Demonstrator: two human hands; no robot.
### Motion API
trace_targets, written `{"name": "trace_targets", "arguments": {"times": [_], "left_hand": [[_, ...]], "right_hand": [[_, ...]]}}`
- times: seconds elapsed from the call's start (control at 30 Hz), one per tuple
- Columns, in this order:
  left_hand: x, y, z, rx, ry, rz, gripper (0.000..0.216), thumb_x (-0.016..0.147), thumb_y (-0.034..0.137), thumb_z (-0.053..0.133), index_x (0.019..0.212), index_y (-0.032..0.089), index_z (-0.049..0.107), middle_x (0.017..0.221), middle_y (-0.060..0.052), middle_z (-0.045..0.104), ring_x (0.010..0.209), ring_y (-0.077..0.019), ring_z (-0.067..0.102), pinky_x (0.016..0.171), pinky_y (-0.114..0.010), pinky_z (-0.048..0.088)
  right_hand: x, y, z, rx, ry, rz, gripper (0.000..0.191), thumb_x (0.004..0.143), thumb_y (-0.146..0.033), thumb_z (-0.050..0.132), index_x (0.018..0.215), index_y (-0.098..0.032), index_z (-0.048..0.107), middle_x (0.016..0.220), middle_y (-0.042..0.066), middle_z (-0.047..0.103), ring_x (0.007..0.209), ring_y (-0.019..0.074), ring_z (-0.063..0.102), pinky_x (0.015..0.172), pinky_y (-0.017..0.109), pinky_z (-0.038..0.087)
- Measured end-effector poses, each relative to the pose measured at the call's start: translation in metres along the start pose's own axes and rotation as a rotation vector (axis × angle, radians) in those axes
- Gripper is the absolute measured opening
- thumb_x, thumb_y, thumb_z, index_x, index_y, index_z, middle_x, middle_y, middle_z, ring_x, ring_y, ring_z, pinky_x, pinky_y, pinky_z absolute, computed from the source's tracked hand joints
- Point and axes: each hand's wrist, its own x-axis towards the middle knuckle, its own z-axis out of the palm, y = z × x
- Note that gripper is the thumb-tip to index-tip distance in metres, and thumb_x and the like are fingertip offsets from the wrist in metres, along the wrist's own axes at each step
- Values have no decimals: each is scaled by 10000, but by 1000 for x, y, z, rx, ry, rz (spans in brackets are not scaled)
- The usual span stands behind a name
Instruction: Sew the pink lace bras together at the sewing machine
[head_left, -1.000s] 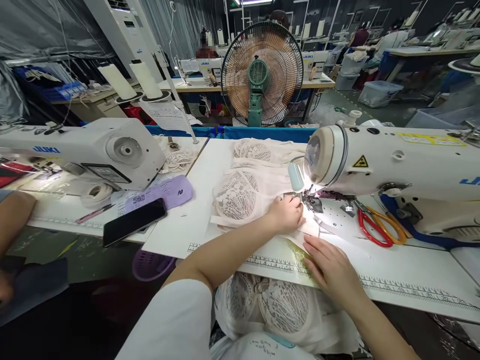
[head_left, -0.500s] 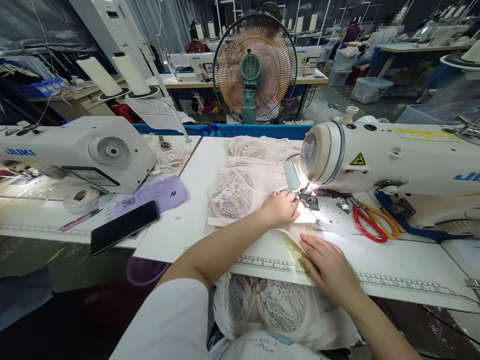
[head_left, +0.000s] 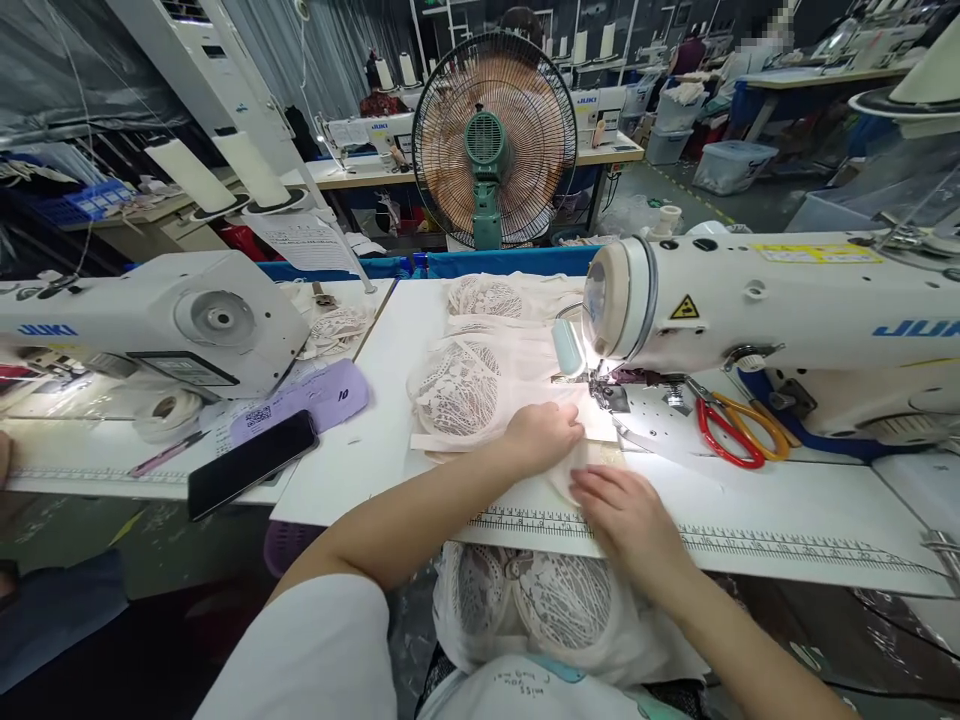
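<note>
A pale lace bra [head_left: 461,385] lies spread on the white sewing table, its side reaching toward the needle area of the sewing machine [head_left: 750,300]. Just left of the presser foot [head_left: 606,393], my left hand [head_left: 546,438] has its fingers closed on the fabric. My right hand [head_left: 628,512] is nearer the table's front edge, its fingertips together on the loose edge of the same cloth; its thumb is mostly hidden. Another lace bra [head_left: 566,605] rests on my lap below the table.
Red-handled scissors [head_left: 731,435] and an orange-handled pair [head_left: 757,425] lie under the machine arm. To the left are a black phone [head_left: 253,465], a purple card [head_left: 330,395], a pen [head_left: 169,453] and a second sewing machine [head_left: 217,320]. A large fan [head_left: 495,140] stands behind the table.
My left hand has drawn back slightly from the needle toward me. My right hand has moved left, carrying the cloth edge over the yellowish patch on the table. The view has shifted slightly.
</note>
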Motion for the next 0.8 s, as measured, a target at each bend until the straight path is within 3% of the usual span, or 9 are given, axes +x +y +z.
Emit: {"name": "trace_targets", "arguments": {"times": [0.13, 0.23, 0.37, 0.53, 0.63, 0.8], "left_hand": [[3, -11, -6, 22, -39, -7, 146, 818, 87, 508, 753, 143, 627, 855, -62, 611, 655, -155, 553, 478, -257, 310], [2, -13, -8, 32, -40, 12, 156, 808, 62, 505, 791, 150, 634, 883, -68, 627, 745, -175, 569, 503, -253, 337], [-6, -5, -4, 34, -19, 24, 170, 840, 70, 473, 880, 144, 621, 956, -79, 620, 860, -181, 558, 578, -252, 399], [-11, 8, -3, -25, -19, -14, 265, 909, 202, 445, 1146, 221, 561, 957, -61, 583, 893, -194, 534, 633, -257, 414], [-10, 10, -6, -52, -29, 4, 288, 917, 321, 461, 1180, 253, 559, 953, -69, 565, 883, -202, 530, 726, -286, 424], [-7, 7, -9, -48, -52, 23, 299, 916, 361, 455, 1149, 233, 593, 975, -90, 561, 893, -216, 533, 806, -331, 422]], "right_hand": [[15, -34, 6, 126, -43, -59, 263, 893, -228, 441, 1058, -212, 646, 1148, 52, 649, 1049, 234, 588, 856, 410, 511], [18, -38, -3, 201, -59, -93, 289, 899, -334, 450, 1077, -190, 625, 1121, 60, 658, 967, 209, 616, 815, 350, 529], [14, 1, -19, 232, -34, -20, 306, 937, -278, 346, 940, -197, 641, 918, 51, 694, 824, 171, 636, 715, 292, 527], [12, 53, -17, -79, 3, 216, 337, 919, -333, 350, 1054, -202, 631, 742, 49, 627, 662, 191, 589, 514, 285, 446], [10, 60, -9, -125, -5, 226, 351, 918, -342, 342, 1039, -213, 645, 746, 55, 603, 661, 196, 570, 516, 287, 416], [5, 56, -5, -118, -11, 211, 363, 932, -343, 328, 991, -215, 662, 794, 65, 586, 675, 180, 551, 567, 282, 422]]}}
